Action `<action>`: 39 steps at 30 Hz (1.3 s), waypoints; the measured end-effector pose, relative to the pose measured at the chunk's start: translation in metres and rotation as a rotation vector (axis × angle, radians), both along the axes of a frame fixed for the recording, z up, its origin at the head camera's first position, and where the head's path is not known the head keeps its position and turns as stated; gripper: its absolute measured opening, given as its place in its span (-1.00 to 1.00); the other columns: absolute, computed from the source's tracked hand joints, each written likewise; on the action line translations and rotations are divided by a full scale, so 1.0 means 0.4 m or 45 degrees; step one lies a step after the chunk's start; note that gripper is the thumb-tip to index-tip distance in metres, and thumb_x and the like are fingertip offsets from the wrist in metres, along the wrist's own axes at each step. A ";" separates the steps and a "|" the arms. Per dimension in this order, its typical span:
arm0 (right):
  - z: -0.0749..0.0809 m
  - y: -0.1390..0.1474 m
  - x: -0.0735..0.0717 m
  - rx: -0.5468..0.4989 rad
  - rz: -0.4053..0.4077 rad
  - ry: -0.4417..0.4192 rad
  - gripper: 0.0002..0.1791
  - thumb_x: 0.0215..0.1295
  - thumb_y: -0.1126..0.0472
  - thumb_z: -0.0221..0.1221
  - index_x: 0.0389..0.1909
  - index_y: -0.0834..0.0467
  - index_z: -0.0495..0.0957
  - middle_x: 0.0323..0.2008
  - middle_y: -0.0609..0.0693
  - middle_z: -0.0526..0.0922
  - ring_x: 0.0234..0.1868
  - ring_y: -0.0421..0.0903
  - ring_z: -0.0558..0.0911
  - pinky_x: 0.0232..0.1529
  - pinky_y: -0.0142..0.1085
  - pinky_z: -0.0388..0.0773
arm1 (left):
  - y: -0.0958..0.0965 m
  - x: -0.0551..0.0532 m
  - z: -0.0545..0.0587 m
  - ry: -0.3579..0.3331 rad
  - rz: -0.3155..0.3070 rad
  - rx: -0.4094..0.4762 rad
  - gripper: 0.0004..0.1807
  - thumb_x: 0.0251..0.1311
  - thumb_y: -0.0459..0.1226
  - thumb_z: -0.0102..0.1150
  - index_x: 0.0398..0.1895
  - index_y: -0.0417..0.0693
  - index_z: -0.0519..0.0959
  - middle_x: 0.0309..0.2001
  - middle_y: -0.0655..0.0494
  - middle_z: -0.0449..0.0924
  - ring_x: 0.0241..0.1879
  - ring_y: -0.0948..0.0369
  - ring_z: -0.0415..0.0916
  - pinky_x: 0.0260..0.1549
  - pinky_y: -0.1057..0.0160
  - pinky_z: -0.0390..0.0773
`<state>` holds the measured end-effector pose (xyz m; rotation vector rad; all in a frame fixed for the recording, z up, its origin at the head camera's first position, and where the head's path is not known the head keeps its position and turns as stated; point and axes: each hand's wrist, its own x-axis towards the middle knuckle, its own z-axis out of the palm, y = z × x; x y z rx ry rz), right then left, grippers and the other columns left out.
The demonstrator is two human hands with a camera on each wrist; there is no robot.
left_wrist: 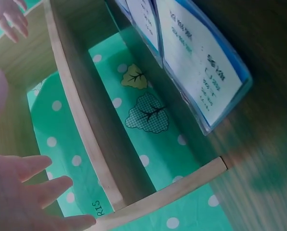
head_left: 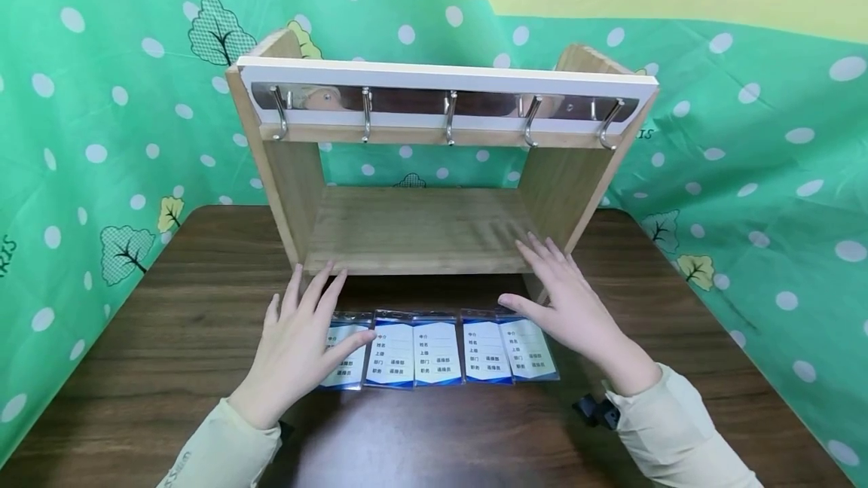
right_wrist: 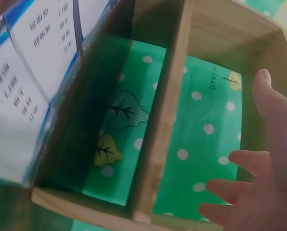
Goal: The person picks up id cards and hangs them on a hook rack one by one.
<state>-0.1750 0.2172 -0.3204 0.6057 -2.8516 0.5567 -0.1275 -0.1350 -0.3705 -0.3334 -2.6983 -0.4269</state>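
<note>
A row of several white-and-blue badge cards (head_left: 389,356) in clear sleeves lies on the table before a wooden rack. My left hand (head_left: 298,341), fingers spread, is over the left end of the row and hides part of the leftmost card (head_left: 344,376). Over on the right, my right hand (head_left: 566,307) is spread as well, its thumb above the rightmost card (head_left: 532,356) and its fingertips by the rack's lower shelf (head_left: 420,236). Neither hand holds anything. The left wrist view shows the left hand (left_wrist: 28,187) beside the rack; the right wrist view shows the right hand (right_wrist: 259,178) likewise.
The rack's white front rail (head_left: 434,74) carries a metal strip with several hooks (head_left: 450,119), all bare. Wooden side panels (head_left: 281,164) stand at both ends. Behind the dark wooden table (head_left: 434,443) hangs a green dotted cloth (head_left: 136,96).
</note>
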 end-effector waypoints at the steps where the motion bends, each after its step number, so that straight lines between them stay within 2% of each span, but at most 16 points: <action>1: 0.008 0.003 0.001 0.000 -0.002 -0.006 -0.07 0.15 -0.33 0.08 0.43 0.02 0.00 0.43 0.11 -0.01 0.43 0.19 -0.09 0.30 0.21 -0.13 | -0.002 0.001 0.000 0.011 -0.006 0.006 -0.02 -0.04 0.41 -0.02 0.40 0.13 0.12 0.42 0.08 0.05 0.40 -0.14 -0.17 0.12 -0.36 0.02; 5: 0.038 0.014 0.004 -0.045 -0.016 -0.026 -0.12 0.17 -0.28 0.09 0.41 0.03 0.06 0.42 0.09 0.06 0.41 0.19 -0.02 0.25 0.24 -0.03 | -0.010 0.002 -0.001 0.069 -0.039 0.045 -0.11 0.01 0.33 0.04 0.36 0.09 0.21 0.37 0.03 0.14 0.35 -0.17 -0.05 0.10 -0.31 0.09; 11: 0.070 0.022 0.006 -0.157 -0.026 0.083 -0.27 0.21 -0.16 0.14 0.34 0.06 0.23 0.32 0.07 0.28 0.34 0.14 0.19 0.25 0.12 0.11 | -0.020 0.003 -0.007 0.115 -0.056 0.128 -0.20 0.03 0.27 0.11 0.28 0.07 0.32 0.28 -0.01 0.27 0.29 -0.14 0.09 0.06 -0.26 0.18; 15: 0.091 0.027 0.008 -0.262 -0.029 0.187 -0.40 0.24 -0.05 0.16 0.28 0.04 0.33 0.24 0.08 0.40 0.22 0.07 0.37 0.10 0.04 0.30 | -0.025 0.005 -0.011 0.069 -0.049 0.180 -0.23 0.04 0.27 0.09 0.28 0.10 0.33 0.26 0.01 0.31 0.24 -0.08 0.16 0.03 -0.22 0.23; 17: 0.103 0.030 0.008 -0.313 -0.024 0.263 -0.47 0.25 0.01 0.17 0.24 0.03 0.38 0.18 0.06 0.47 0.08 0.00 0.47 -0.04 -0.13 0.38 | -0.028 0.004 -0.014 0.040 -0.048 0.201 -0.23 0.05 0.28 0.07 0.28 0.11 0.34 0.24 0.03 0.33 0.19 -0.03 0.22 0.00 -0.18 0.28; 21: 0.131 0.035 0.006 -0.375 0.008 0.441 -0.58 0.23 0.13 0.20 0.13 0.02 0.50 0.04 0.00 0.59 -0.05 -0.14 0.51 -0.15 -0.39 0.34 | -0.035 0.003 -0.021 0.003 -0.058 0.235 -0.28 0.07 0.26 0.07 0.24 0.10 0.38 0.20 0.05 0.38 0.11 0.03 0.31 -0.05 -0.12 0.38; 25: 0.165 0.041 0.002 -0.438 0.069 0.571 -0.67 0.19 0.25 0.23 0.01 0.07 0.58 -0.21 -0.03 0.65 -0.28 -0.31 0.48 -0.27 -0.54 0.33 | -0.041 0.000 -0.026 -0.026 -0.070 0.260 -0.32 0.10 0.23 0.06 0.20 0.08 0.42 0.17 0.04 0.41 0.10 0.03 0.34 -0.10 -0.12 0.44; 27: 0.186 0.043 -0.002 -0.478 0.095 0.605 -0.70 0.18 0.29 0.23 -0.03 0.10 0.60 -0.26 -0.02 0.65 -0.33 -0.35 0.47 -0.33 -0.57 0.36 | -0.044 -0.001 -0.027 -0.050 -0.071 0.272 -0.34 0.11 0.23 0.05 0.19 0.08 0.43 0.17 0.04 0.41 0.10 0.03 0.34 -0.12 -0.12 0.45; 31: 0.229 0.046 -0.015 -0.574 0.120 0.677 -0.75 0.15 0.35 0.24 -0.12 0.17 0.63 -0.21 0.07 0.67 -0.18 -0.36 0.55 -0.17 -0.58 0.40 | -0.048 -0.005 -0.028 -0.104 -0.067 0.308 -0.36 0.12 0.23 0.04 0.15 0.06 0.46 0.15 0.05 0.43 0.11 0.03 0.34 -0.13 -0.15 0.45; 35: 0.269 0.047 -0.025 -0.658 0.126 0.764 -0.80 0.12 0.39 0.25 -0.21 0.28 0.64 -0.25 0.12 0.68 -0.20 -0.34 0.56 -0.15 -0.54 0.39 | -0.052 -0.009 -0.032 -0.157 -0.051 0.337 -0.36 0.12 0.24 0.03 0.14 0.06 0.48 0.14 0.05 0.43 0.15 0.02 0.33 -0.11 -0.20 0.42; 37: 0.289 0.043 -0.026 -0.692 0.126 0.797 -0.82 0.11 0.40 0.25 -0.24 0.32 0.64 -0.28 0.10 0.68 -0.23 -0.34 0.56 -0.17 -0.52 0.39 | -0.054 -0.012 -0.035 -0.174 -0.048 0.344 -0.36 0.12 0.24 0.03 0.13 0.06 0.48 0.14 0.03 0.43 0.15 0.01 0.33 -0.11 -0.21 0.41; 39: 0.310 0.036 -0.022 -0.728 0.136 0.833 -0.84 0.12 0.41 0.24 -0.27 0.38 0.63 -0.30 -0.02 0.69 -0.25 -0.33 0.55 -0.17 -0.51 0.39 | -0.056 -0.014 -0.037 -0.183 -0.045 0.352 -0.37 0.12 0.24 0.04 0.12 0.06 0.49 0.13 0.04 0.44 0.14 0.02 0.34 -0.09 -0.19 0.41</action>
